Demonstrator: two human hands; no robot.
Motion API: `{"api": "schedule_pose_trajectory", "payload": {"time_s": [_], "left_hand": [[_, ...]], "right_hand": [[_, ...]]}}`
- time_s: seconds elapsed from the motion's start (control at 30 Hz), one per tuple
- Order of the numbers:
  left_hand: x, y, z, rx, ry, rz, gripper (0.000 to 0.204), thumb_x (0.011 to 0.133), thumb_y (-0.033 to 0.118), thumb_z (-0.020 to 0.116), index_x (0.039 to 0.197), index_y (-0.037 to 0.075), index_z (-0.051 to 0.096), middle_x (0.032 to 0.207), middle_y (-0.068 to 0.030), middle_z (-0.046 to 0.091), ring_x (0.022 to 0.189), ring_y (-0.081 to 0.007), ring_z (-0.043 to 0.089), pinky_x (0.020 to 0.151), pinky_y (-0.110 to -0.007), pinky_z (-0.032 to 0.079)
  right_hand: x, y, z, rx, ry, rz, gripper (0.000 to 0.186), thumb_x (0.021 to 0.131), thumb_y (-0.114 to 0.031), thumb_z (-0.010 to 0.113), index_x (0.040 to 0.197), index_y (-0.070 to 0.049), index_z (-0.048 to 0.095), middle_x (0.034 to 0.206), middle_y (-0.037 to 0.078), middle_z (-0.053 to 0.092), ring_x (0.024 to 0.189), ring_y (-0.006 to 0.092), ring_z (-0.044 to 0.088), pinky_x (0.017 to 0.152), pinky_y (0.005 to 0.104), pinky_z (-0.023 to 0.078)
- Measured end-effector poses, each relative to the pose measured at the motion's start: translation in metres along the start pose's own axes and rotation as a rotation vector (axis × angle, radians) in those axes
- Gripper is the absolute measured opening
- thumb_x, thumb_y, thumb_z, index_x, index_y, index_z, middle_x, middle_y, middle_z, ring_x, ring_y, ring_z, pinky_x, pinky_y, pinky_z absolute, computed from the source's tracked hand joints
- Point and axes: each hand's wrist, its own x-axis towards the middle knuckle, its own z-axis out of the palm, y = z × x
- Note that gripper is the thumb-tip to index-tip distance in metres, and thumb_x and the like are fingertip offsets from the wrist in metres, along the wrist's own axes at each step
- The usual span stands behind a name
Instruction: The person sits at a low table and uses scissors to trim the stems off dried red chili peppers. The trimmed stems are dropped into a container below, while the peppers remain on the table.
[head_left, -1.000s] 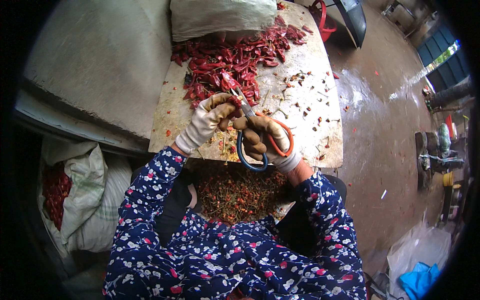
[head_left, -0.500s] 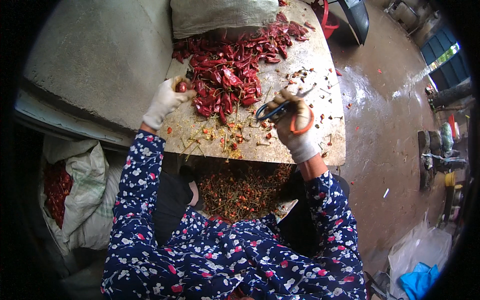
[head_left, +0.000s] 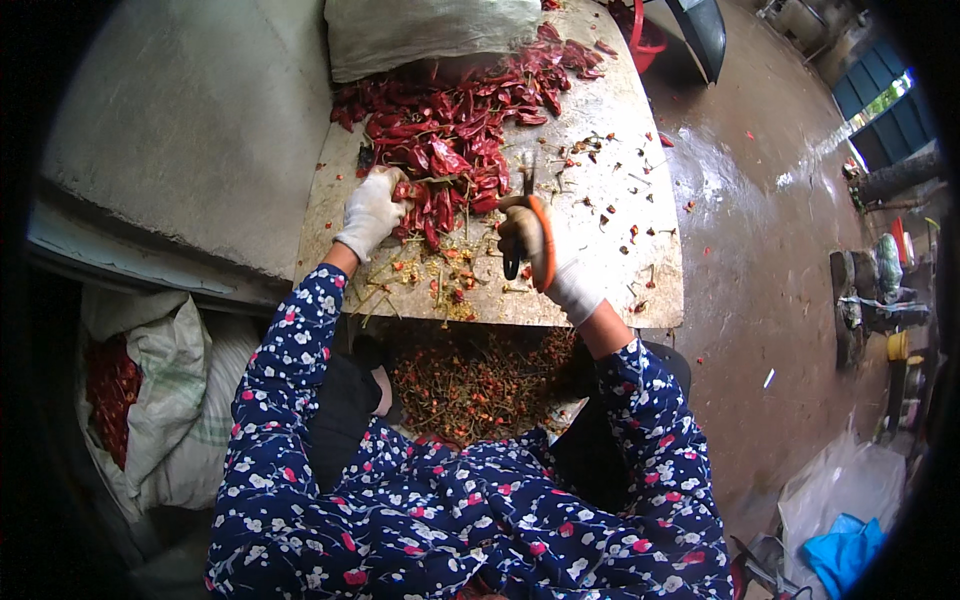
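Note:
My left hand (head_left: 376,208), in a pale glove with stained fingertips, is closed on a dried red pepper (head_left: 402,192) at the left side of a pepper pile (head_left: 444,150). My right hand (head_left: 530,235), gloved, grips scissors (head_left: 547,245) with orange and dark blue handles, blades pointing up the board (head_left: 634,285) beside the pile. Yellow seeds and cut stems (head_left: 450,275) lie scattered between my hands and around the board.
A woven sack (head_left: 430,30) lies behind the pile. Pale concrete (head_left: 180,120) borders the board on the left, above sacks of red peppers (head_left: 150,400). Cut stems (head_left: 480,380) heap below the front edge. A red bucket (head_left: 648,45) and plastic bags (head_left: 835,500) stand right.
My hands parted from where they were together with the scissors. My left hand moved out to the pile, then slightly right and down; my right hand has swung back inward with the scissors.

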Motion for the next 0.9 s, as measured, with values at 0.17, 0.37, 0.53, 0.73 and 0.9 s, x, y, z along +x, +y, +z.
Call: {"api": "schedule_pose_trajectory", "payload": {"time_s": [0.17, 0.37, 0.53, 0.73, 0.9], "left_hand": [[-0.016, 0.048, -0.026, -0.424, 0.002, -0.102, 0.053, 0.081, 0.016, 0.084, 0.126, -0.002, 0.06, 0.113, -0.0166, 0.074, 0.103, -0.0263, 0.071, 0.092, -0.035, 0.054], [-0.03, 0.079, -0.026, -1.243, -0.063, -0.127, 0.044, 0.081, -0.005, 0.081, 0.119, 0.002, 0.061, 0.108, -0.0041, 0.071, 0.097, -0.0133, 0.067, 0.087, -0.03, 0.055], [-0.033, 0.069, -0.031, -1.058, 0.003, -0.232, 0.049, 0.075, -0.003, 0.085, 0.118, 0.0, 0.063, 0.104, -0.0044, 0.074, 0.092, -0.0124, 0.067, 0.085, -0.03, 0.055], [-0.039, 0.081, -0.037, -0.965, -0.102, -0.374, 0.043, 0.077, 0.0, 0.082, 0.116, 0.001, 0.065, 0.099, -0.0048, 0.073, 0.084, -0.013, 0.067, 0.079, -0.03, 0.055], [-0.04, 0.083, -0.031, -1.091, -0.066, -0.296, 0.037, 0.078, -0.002, 0.079, 0.112, -0.001, 0.065, 0.097, -0.0059, 0.073, 0.084, -0.0132, 0.068, 0.078, -0.029, 0.056]], "right_hand": [[-0.011, -0.006, 0.013, -0.657, 0.035, -0.181, 0.032, 0.096, -0.029, 0.057, 0.114, -0.004, 0.064, 0.093, 0.023, 0.068, 0.086, 0.0393, 0.068, 0.077, 0.0453, 0.055], [-0.015, -0.004, 0.023, -1.065, 0.083, -0.563, 0.025, 0.094, -0.025, 0.059, 0.104, -0.002, 0.064, 0.089, 0.021, 0.068, 0.083, 0.0374, 0.068, 0.07, 0.0486, 0.053], [-0.023, -0.007, 0.018, -1.168, 0.017, -0.376, 0.024, 0.093, -0.023, 0.06, 0.101, -0.001, 0.063, 0.089, 0.022, 0.066, 0.083, 0.04, 0.067, 0.071, 0.0496, 0.053], [-0.021, -0.007, 0.026, -1.097, 0.014, -0.476, 0.024, 0.094, -0.026, 0.06, 0.099, -0.003, 0.064, 0.082, 0.021, 0.067, 0.078, 0.0405, 0.069, 0.067, 0.0493, 0.054], [-0.022, 0.003, 0.025, -0.95, -0.069, -0.345, 0.027, 0.098, -0.029, 0.059, 0.098, -0.002, 0.064, 0.081, 0.02, 0.066, 0.071, 0.0362, 0.066, 0.062, 0.0461, 0.052]]}}
